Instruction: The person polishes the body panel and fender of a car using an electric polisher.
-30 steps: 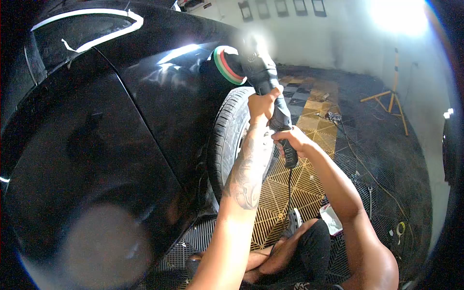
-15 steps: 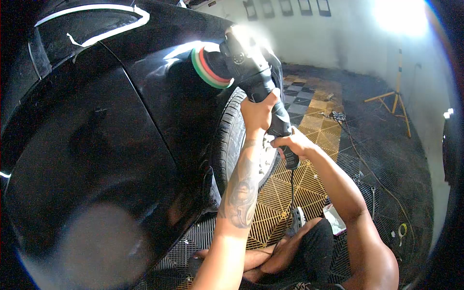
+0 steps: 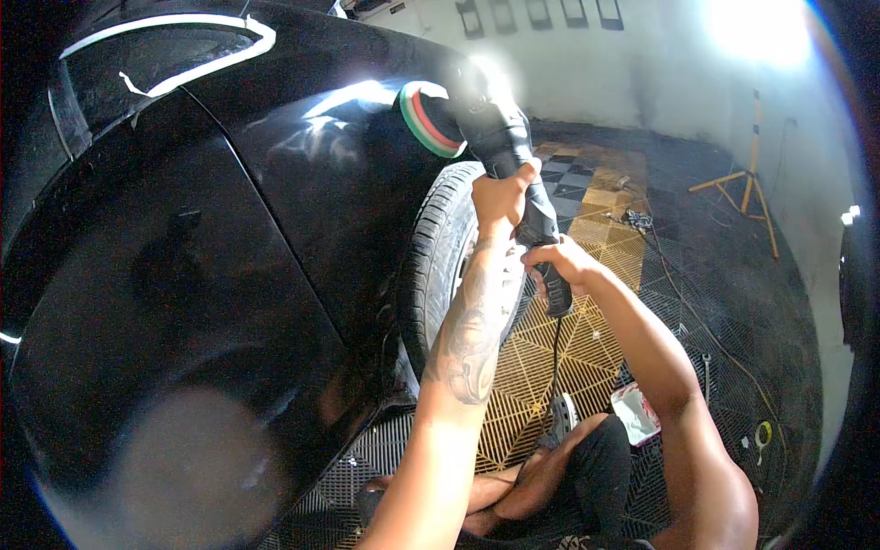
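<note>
Both my hands hold a black polisher (image 3: 509,142). My left hand (image 3: 500,203) is wrapped round its body behind the head, while my right hand (image 3: 570,260) grips the rear of the handle, where the cord comes out. A foam pad (image 3: 423,119) with green, white and red layers faces the glossy black car panel (image 3: 339,151) above the wheel. The pad is at the panel's surface, though its contact face is hidden. Glare washes out the polisher's head. Below the pad, the car's tire (image 3: 431,247) stands close to my left forearm.
A yellow tripod stand (image 3: 752,188) is at the right by the wall. The cord (image 3: 706,321) runs over the grated floor tiles (image 3: 541,362). A white tray (image 3: 634,412) lies beside my knee, and a tape roll (image 3: 764,433) farther right. White tape (image 3: 165,26) edges the car window.
The polisher and its pad have moved to the right along the panel, away from the door seam. Both hands moved with it and keep their grip.
</note>
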